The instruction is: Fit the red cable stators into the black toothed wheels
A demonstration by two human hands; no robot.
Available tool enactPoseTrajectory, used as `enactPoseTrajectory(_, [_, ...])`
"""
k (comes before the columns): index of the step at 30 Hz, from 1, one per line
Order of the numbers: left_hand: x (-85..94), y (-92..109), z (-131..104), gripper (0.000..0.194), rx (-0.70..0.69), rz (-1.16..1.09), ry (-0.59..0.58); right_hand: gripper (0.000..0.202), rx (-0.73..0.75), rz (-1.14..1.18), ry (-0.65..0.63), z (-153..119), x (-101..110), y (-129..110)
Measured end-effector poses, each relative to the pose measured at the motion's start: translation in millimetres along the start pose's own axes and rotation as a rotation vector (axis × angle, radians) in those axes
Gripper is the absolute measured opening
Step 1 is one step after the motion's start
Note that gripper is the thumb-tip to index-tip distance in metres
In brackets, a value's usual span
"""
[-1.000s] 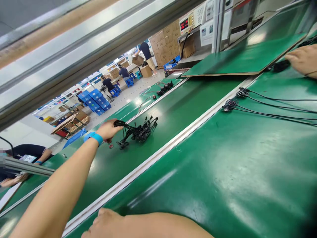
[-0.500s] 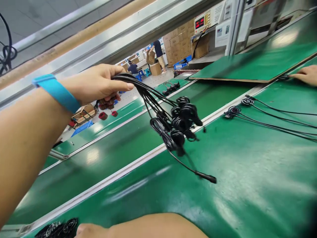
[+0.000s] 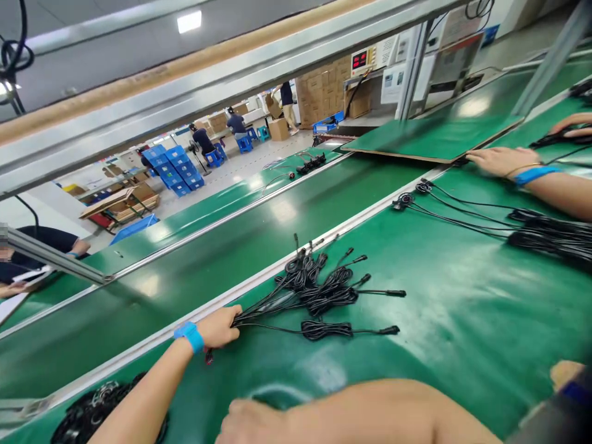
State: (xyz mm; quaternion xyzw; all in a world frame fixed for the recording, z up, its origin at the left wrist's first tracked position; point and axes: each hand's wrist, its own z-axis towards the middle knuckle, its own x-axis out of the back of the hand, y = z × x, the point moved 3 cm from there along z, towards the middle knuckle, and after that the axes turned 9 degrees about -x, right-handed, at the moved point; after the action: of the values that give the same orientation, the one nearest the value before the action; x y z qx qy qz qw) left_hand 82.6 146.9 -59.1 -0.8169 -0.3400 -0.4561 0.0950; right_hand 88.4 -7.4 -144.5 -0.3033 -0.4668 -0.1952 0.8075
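My left hand (image 3: 221, 328), with a blue band at its wrist, is closed around the thin ends of a bunch of black cables (image 3: 324, 290). The coiled parts of the bunch lie spread on the green work surface (image 3: 444, 333), their connectors pointing right and away. Small reddish ends poke out below that hand. At the bottom edge my right hand (image 3: 252, 422) is blurred, its forearm reaching in from the right; its fingers are hidden. A dark pile of cables with round parts (image 3: 87, 410) lies at the lower left, partly behind my left forearm.
At the right, another person's hands (image 3: 502, 161) are near more black cables (image 3: 550, 234). A green board (image 3: 416, 139) lies across the channel beyond. A metal frame (image 3: 185, 86) spans the top. Blue crates (image 3: 173, 169) and seated people are farther off.
My left hand has come down, and the cable bunch that hung in the air now rests fanned out on the surface. My right hand is farther right in view. The camera view has shifted.
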Motion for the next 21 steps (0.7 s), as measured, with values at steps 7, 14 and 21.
enactPoseTrajectory(7, [-54.4,-45,-38,0.032,0.045,-0.017,0.097,0.028,-0.528,-0.325,0.222,-109,69,59])
enactPoseTrajectory(14, [-72.9,-56,-57,0.069,0.044,-0.057,0.225,0.036,-0.599,-0.477,0.177,-155,115,99])
enactPoseTrajectory(21, [-110.6,-64,-98,0.111,0.084,-0.116,0.452,0.045,-0.475,-0.465,0.047,-156,138,126])
